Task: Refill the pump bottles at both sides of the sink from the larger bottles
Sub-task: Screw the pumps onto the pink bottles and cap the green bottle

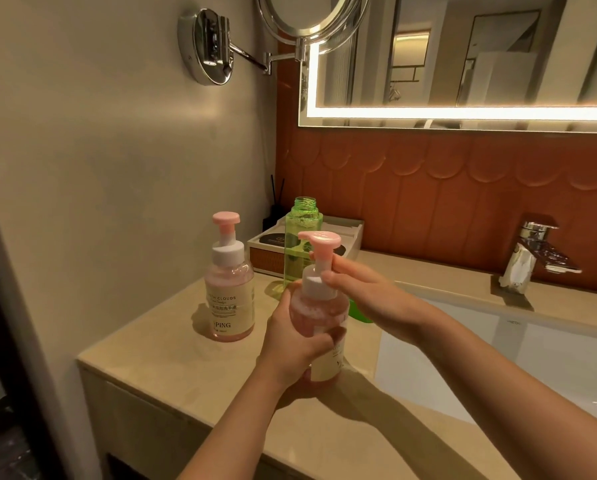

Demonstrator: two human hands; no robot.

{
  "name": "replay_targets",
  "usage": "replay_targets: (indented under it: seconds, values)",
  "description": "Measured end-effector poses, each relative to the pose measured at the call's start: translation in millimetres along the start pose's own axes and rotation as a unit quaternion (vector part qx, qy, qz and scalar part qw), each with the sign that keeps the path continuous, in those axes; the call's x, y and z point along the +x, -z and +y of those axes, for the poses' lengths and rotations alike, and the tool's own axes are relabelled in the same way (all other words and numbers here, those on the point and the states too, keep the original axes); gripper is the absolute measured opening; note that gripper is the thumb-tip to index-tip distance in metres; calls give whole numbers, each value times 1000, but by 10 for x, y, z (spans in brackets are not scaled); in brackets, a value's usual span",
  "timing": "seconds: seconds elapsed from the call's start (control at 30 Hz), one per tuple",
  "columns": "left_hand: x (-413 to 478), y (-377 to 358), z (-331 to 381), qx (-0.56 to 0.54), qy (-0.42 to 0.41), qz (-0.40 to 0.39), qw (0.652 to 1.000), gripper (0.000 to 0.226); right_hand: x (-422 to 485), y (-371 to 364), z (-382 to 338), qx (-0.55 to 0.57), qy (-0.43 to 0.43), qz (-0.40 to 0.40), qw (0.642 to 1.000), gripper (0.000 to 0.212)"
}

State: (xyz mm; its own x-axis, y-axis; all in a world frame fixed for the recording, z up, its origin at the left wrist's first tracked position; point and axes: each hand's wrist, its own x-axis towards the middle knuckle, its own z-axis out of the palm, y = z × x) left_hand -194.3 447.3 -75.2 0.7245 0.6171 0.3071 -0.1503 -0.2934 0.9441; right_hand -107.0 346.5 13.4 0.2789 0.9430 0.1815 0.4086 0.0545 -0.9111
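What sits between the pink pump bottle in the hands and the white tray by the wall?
Head view: a tall, uncapped translucent green bottle stands upright on the beige countertop between the held pink pump bottle and the white tray.

The left hand (298,344) grips the body of the pink pump bottle (319,308), fingers curled round it; the right hand (366,289) comes in from the bottle's right, fingertips pinching its pump neck; both bare forearms stretch toward the bottle.
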Motion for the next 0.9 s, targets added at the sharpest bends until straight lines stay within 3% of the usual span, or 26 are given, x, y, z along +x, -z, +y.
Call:
replay_targets:
  seconds: [0.1,0.2,0.43,0.5,0.6,0.73,0.8,0.9]
  values:
    - [-4,4,15,-2,-8,-4,1000,77,17,-3,-39,-58,36,57,996,17]
    - [-8,2,21,-8,-13,-5,1000,76,101,-43,-45,-93,50,126,986,32]
    - [-1,-13,-1,-19,-4,6,1000,76,292,-278,15,-161,14,196,967,55]
    - [4,-12,0,-16,-9,2,1000,72,265,-263,14,-139,12,169,976,54]
    - [12,-6,-4,5,-16,-1,1000,71,125,-168,-67,-1,-28,53,998,32]
    - [8,-2,-1,3,-18,-2,1000,75,-36,-9,-91,-13,-50,-21,998,19]
    - [5,9,-6,6,-25,-9,1000,75,-41,25,-101,-76,-26,-13,997,20]
    - [6,13,1,4,-28,-5,1000,74,-2,16,-98,-143,16,68,987,34]
